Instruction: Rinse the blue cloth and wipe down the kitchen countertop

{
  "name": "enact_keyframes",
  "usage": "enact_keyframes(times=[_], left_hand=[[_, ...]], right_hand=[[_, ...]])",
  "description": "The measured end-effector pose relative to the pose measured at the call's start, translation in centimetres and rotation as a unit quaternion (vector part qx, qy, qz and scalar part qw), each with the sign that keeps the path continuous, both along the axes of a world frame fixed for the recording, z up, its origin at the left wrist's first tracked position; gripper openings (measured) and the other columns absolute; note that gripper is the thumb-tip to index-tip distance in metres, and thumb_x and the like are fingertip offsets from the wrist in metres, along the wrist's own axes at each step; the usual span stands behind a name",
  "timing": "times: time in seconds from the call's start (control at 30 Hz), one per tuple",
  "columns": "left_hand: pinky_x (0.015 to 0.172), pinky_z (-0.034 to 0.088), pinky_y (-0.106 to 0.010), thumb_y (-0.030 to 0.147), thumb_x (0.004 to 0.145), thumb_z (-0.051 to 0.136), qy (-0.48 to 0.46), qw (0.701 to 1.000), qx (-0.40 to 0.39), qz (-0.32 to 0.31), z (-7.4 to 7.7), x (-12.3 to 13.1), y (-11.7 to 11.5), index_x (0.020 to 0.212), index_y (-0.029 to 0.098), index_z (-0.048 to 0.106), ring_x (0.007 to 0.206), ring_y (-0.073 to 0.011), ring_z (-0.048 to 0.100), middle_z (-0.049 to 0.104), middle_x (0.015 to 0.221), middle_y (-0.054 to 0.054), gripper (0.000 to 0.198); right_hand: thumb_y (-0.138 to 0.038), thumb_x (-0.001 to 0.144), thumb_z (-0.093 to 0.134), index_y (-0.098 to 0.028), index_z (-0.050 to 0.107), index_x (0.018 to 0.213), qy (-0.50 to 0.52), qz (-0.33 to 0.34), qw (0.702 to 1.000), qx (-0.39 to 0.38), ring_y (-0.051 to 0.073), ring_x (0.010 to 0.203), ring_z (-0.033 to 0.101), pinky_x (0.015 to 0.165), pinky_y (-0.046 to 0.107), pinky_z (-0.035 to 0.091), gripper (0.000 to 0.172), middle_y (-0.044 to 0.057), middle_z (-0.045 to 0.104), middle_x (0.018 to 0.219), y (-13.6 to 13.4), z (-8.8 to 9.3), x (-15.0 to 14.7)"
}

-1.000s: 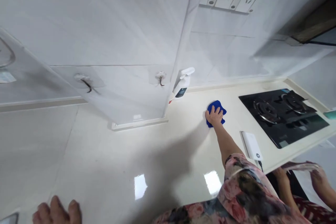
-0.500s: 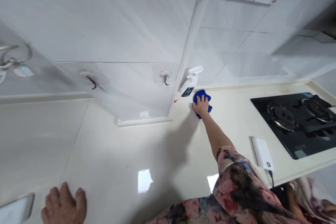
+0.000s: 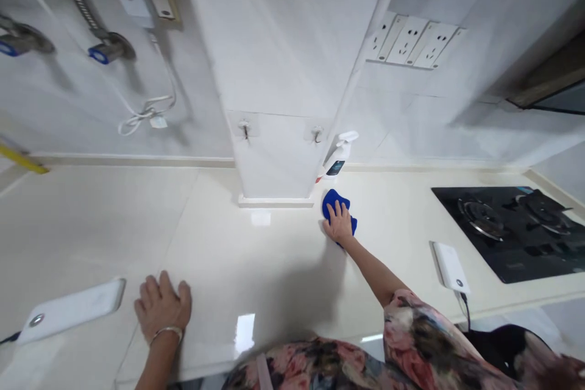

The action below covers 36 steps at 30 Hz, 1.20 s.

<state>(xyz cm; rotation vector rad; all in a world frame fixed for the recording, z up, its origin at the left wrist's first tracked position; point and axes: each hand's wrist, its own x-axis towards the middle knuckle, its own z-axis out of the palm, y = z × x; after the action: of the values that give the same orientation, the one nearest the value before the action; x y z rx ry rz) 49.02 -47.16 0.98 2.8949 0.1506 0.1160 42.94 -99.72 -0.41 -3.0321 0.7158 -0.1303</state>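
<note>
My right hand (image 3: 339, 224) presses a blue cloth (image 3: 337, 198) against the cream countertop (image 3: 274, 256), its fingers spread over the fabric. Part of the cloth is hidden beneath the palm. Just behind it, a white spray bottle (image 3: 337, 161) with a dark label stands in the corner by the tiled pillar. My left hand (image 3: 164, 304) rests palm down on the counter at lower left, fingers apart, holding nothing. Beside that hand lies a white power bank (image 3: 75, 309) with a cable.
A black gas hob (image 3: 503, 225) is set into the counter at right, with another white power bank (image 3: 450, 265) before it. The tiled pillar (image 3: 278, 158) juts out between two wall stretches. Wall sockets (image 3: 411, 41), hooks and a looped white cable (image 3: 146, 111) are at the back.
My right hand has drawn the blue cloth away from the back wall, towards me. The view has shifted, so more of the left wall and counter shows. My left hand stays on the counter.
</note>
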Motion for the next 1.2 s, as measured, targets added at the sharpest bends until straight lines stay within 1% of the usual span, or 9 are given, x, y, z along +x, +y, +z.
enact_keyframes(times=[0.1,0.23,0.4,0.47,0.53,0.63,0.8,1.03,1.2], left_hand=[[0.125,0.016,-0.058,0.042,0.097,0.027,-0.01,1.0,-0.012,0.0,0.1,-0.4,-0.2,0.154,-0.001,0.039,0.157,-0.0377,0.015,0.027,0.164,-0.03,0.072],[0.125,0.016,-0.06,0.038,0.098,0.031,-0.018,1.0,-0.023,-0.002,0.3,-0.7,-0.4,0.154,-0.002,0.039,0.157,-0.0374,0.014,0.027,0.164,-0.031,0.069],[0.126,0.014,-0.059,0.037,0.1,0.032,-0.035,0.999,-0.033,-0.007,-0.4,-1.0,-0.3,0.154,-0.003,0.039,0.158,-0.0373,0.012,0.026,0.164,-0.031,0.067],[0.126,0.014,-0.059,0.036,0.1,0.032,-0.046,0.998,-0.031,-0.006,-0.8,-1.1,-0.2,0.154,-0.003,0.039,0.158,-0.0372,0.012,0.027,0.164,-0.031,0.066],[0.126,0.014,-0.059,0.035,0.101,0.033,-0.047,0.998,-0.03,-0.005,-0.9,-1.3,-0.2,0.153,-0.003,0.04,0.158,-0.0372,0.013,0.027,0.164,-0.031,0.065],[0.127,0.013,-0.058,0.034,0.101,0.035,-0.045,0.999,-0.028,-0.007,-1.0,-1.5,-0.2,0.154,-0.003,0.039,0.158,-0.0371,0.012,0.027,0.164,-0.031,0.064],[0.127,0.012,-0.059,0.032,0.101,0.037,-0.039,0.999,-0.022,-0.011,-1.3,-1.5,-0.1,0.155,-0.004,0.037,0.158,-0.0385,0.01,0.024,0.165,-0.031,0.065],[0.127,0.016,-0.058,0.033,0.099,0.042,-0.013,1.0,0.004,-0.001,-1.7,-2.0,-0.3,0.156,0.001,0.037,0.157,-0.0373,0.015,0.024,0.166,-0.026,0.065],[0.127,0.017,-0.057,0.032,0.098,0.045,-0.012,1.0,-0.018,-0.004,-1.6,-2.4,-0.2,0.156,0.003,0.037,0.157,-0.037,0.016,0.024,0.167,-0.026,0.065]], right_hand=[[-0.037,0.091,0.049,-0.018,0.037,0.158,-0.017,0.035,0.999,0.007,0.043,0.154,0.021,0.119,0.06,0.027,0.07,0.017,0.024,0.169,4.8,-0.3,-2.4],[-0.036,0.088,0.054,-0.019,0.037,0.158,-0.037,0.103,0.993,0.038,0.044,0.155,0.017,0.119,0.064,0.027,0.074,0.015,0.021,0.17,11.9,-0.6,-4.9],[-0.039,0.087,0.061,-0.022,0.035,0.159,-0.039,0.193,0.977,0.077,0.044,0.156,0.014,0.12,0.064,0.028,0.078,0.014,0.017,0.171,20.8,-0.4,-7.0],[-0.04,0.087,0.062,-0.022,0.036,0.159,-0.03,0.238,0.967,0.088,0.043,0.157,0.013,0.121,0.064,0.026,0.078,0.014,0.015,0.171,23.5,-0.2,-7.4],[-0.041,0.088,0.062,-0.022,0.037,0.158,-0.02,0.274,0.957,0.094,0.043,0.157,0.012,0.123,0.063,0.025,0.077,0.014,0.015,0.171,25.3,0.0,-7.2],[-0.041,0.088,0.061,-0.021,0.038,0.158,-0.017,0.303,0.948,0.096,0.043,0.157,0.011,0.124,0.062,0.023,0.076,0.015,0.015,0.171,26.6,0.4,-5.4],[-0.038,0.089,0.06,-0.02,0.038,0.158,-0.021,0.337,0.937,0.091,0.043,0.157,0.012,0.123,0.06,0.024,0.075,0.016,0.017,0.171,28.1,0.9,0.7],[-0.042,0.092,0.057,-0.02,0.036,0.159,0.005,0.34,0.939,0.047,0.043,0.155,0.016,0.123,0.056,0.024,0.074,0.016,0.022,0.17,31.9,1.1,9.0],[-0.044,0.094,0.052,-0.02,0.031,0.161,0.046,0.343,0.938,0.015,0.044,0.156,0.014,0.123,0.057,0.021,0.074,0.015,0.02,0.17,33.8,1.5,13.5]])
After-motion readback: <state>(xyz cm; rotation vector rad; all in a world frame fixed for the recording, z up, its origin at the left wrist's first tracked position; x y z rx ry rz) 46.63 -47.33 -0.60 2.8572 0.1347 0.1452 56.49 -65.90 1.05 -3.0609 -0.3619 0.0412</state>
